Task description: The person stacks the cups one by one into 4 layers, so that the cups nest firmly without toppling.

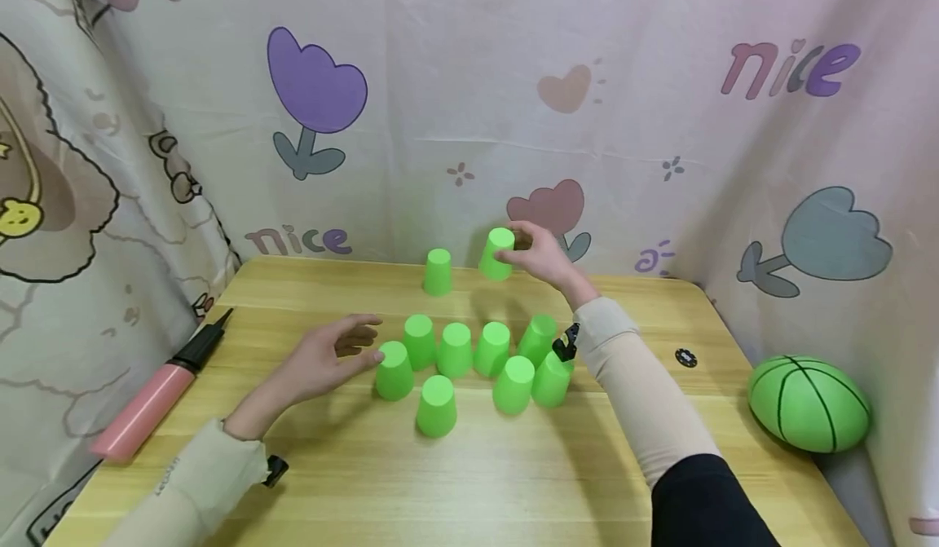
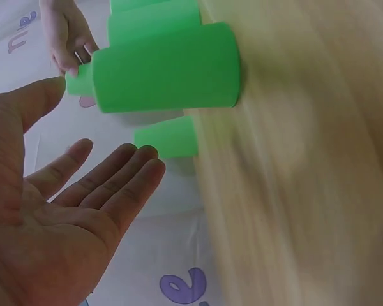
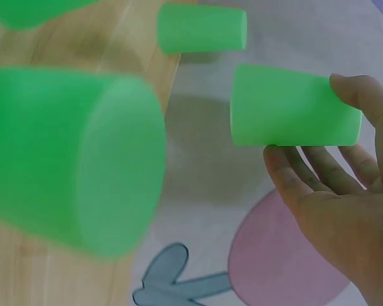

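Observation:
My right hand (image 1: 541, 255) holds a bright green cup (image 1: 496, 255) upside down, raised over the back of the table. In the right wrist view, the thumb lies on one side of that held cup (image 3: 293, 107) and the fingers on the other. A second green cup (image 1: 438, 272) stands alone at the back, left of the held one. My left hand (image 1: 323, 359) hovers with thumb and fingers apart, beside a green cup (image 1: 394, 372) at the left of the group. Whether the thumb touches it I cannot tell. Several more upside-down green cups (image 1: 455, 351) stand mid-table.
A pink hand pump (image 1: 150, 408) with a black nozzle lies along the table's left edge. On the right are a small black round chip (image 1: 685, 358) and a green ball (image 1: 809, 404) with black lines. A printed curtain (image 1: 455, 82) hangs behind the wooden table (image 1: 469, 490).

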`<state>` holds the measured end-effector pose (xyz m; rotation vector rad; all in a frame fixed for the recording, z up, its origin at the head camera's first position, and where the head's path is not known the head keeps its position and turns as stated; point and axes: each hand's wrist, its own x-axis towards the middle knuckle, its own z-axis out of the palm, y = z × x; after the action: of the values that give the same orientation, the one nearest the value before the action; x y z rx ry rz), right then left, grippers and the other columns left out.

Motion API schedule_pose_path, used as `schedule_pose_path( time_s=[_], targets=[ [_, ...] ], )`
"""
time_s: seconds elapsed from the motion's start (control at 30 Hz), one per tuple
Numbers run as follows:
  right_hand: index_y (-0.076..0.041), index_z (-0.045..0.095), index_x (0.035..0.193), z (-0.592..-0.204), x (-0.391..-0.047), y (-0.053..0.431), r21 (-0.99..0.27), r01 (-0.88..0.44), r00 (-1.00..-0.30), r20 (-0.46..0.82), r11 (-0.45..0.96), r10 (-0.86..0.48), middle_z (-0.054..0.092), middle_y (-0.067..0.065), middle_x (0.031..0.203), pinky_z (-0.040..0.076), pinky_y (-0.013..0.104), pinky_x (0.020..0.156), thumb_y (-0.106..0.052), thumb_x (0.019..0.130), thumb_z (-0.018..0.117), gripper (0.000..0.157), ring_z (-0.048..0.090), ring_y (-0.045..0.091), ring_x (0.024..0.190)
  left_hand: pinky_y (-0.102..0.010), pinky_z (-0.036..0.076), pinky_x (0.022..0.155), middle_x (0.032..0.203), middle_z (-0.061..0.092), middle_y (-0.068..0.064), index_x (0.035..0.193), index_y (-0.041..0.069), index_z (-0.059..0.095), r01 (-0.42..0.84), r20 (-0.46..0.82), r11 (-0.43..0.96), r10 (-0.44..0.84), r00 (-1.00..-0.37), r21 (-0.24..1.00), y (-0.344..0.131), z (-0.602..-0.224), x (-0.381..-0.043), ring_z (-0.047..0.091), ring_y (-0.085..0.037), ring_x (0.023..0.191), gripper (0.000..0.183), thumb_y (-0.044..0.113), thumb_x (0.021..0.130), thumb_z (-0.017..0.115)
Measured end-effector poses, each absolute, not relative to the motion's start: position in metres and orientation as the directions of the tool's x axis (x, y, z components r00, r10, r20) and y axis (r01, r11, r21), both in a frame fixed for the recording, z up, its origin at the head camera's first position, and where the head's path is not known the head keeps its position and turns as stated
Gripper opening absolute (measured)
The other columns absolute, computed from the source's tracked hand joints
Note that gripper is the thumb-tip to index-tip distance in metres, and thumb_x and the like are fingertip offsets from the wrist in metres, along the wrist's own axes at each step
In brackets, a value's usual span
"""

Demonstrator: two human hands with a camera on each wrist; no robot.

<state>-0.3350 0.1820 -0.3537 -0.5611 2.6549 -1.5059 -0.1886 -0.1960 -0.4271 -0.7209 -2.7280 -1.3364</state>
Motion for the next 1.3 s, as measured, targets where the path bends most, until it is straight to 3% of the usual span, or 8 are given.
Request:
schedule_pose_path(
  time_s=[0.53,0.8,1.3],
  targets=[
    [0.0,0.059,0.141,-0.375,-0.36,0.146,-0.867,-0.174,-0.944,0.012,0.466,-0.331,0.065,0.024,0.137,0.054,0.05,0.111,-0.007,0.096,0.075,0.048,0.061,0.037,0.128,-0.05,0.059,0.103,0.133,0.07,-0.024,0.148,0.004,0.055,0.401,0.219,0.524,0.375,-0.901,0.751,-0.193,-0.445,-0.176,0.07,-0.042,0.121,0.064,0.029,0.096,0.08],
    [0.002,0.055,0.144,-0.387,-0.369,0.141,-0.867,-0.087,-0.953,-0.071,0.491,-0.294,0.06,0.024,0.142,0.052,0.049,0.113,-0.004,0.095,0.075,0.053,0.057,0.038,0.133,-0.049,0.061,0.102,0.131,0.072,-0.02,0.148,0.009,0.057,0.401,0.23,0.533,0.36,-0.904,0.745,-0.188,-0.447,-0.173,0.07,-0.041,0.12,0.062,0.028,0.094,0.081],
    [0.003,0.05,0.148,-0.398,-0.371,0.133,-0.846,-0.059,-0.945,-0.123,0.53,-0.302,0.056,0.026,0.146,0.051,0.047,0.116,-0.001,0.094,0.074,0.059,0.055,0.039,0.135,-0.047,0.063,0.098,0.13,0.073,-0.014,0.142,0.004,0.06,0.394,0.237,0.523,0.341,-0.91,0.756,-0.175,-0.451,-0.173,0.073,-0.035,0.116,0.059,0.021,0.091,0.085]
  ],
)
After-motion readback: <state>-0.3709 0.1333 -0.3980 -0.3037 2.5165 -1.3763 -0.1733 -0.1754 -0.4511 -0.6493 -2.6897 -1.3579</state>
